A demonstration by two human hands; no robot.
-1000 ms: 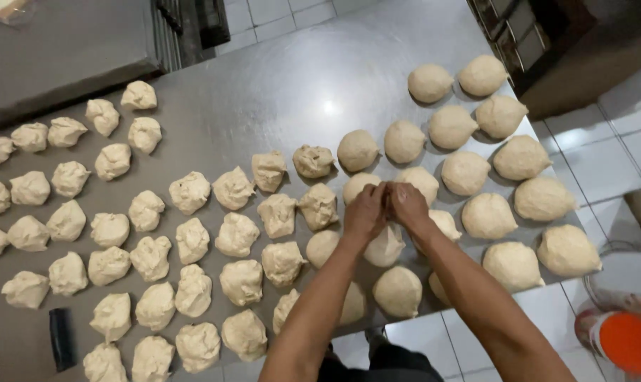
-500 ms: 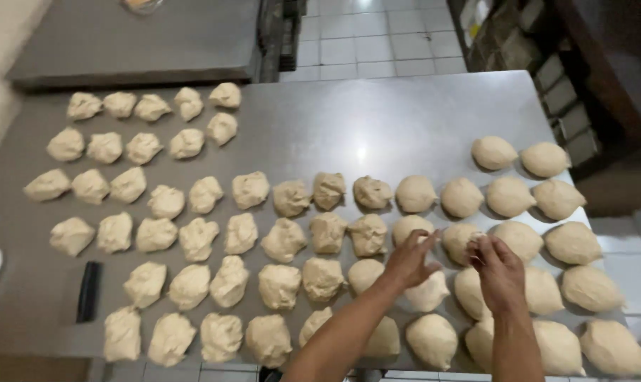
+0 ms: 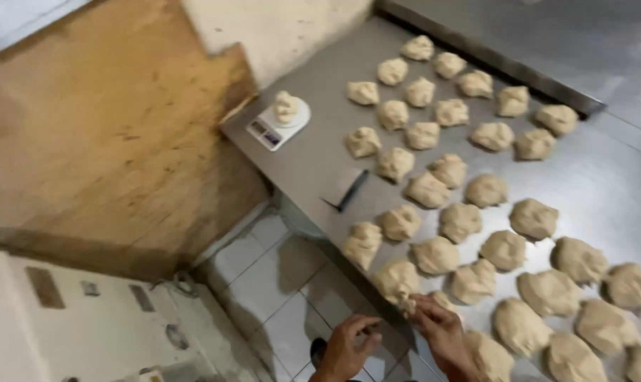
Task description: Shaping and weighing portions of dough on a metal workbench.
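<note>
Several rough dough pieces (image 3: 460, 221) lie in rows on a steel table (image 3: 610, 184). At the bottom of the view, my right hand (image 3: 444, 334) pinches a small dough piece (image 3: 405, 303) at the table's near edge, beside a larger lump (image 3: 394, 278). My left hand (image 3: 345, 346) hovers just off the edge over the floor. Its fingers are loosely curled and hold nothing that I can see.
A small white scale (image 3: 278, 124) with a dough lump on it stands at the table's corner. A dark-handled bench scraper (image 3: 345, 191) lies near the edge. A worn wooden panel (image 3: 101, 141), a white machine (image 3: 87, 325) and a tiled floor (image 3: 278, 276) are to the left.
The view has swung to the table's left end. My hands have moved from the smooth round balls to the rough pieces at the near edge, and my right hand now pinches a small piece.
</note>
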